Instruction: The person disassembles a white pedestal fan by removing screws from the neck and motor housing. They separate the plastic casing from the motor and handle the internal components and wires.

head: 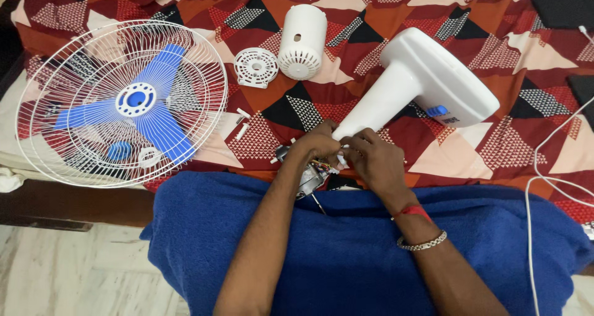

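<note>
Both forearms reach forward over a blue towel (346, 260) and meet at the near end of a white fan stand (421, 84). The left hand (317, 146) is curled, fingers pinched on the exposed fan motor (307, 175) with its coloured wires, which sits at the bed's edge just below the stand's neck. The right hand (374, 161), wearing a red thread and a metal bracelet at the wrist, is closed on the same spot, fingertips touching the neck's end. The stand lies tilted across a patterned bedspread (495, 142), its base well beyond the hands. Farther off lie one white motor cover (302, 40) and one round vented cap (256, 66) just beside it. Left of the hands rests one wire fan guard (120, 102) holding one blue three-blade propeller (133, 102). One white cable (533, 186) trails on the right.
</note>
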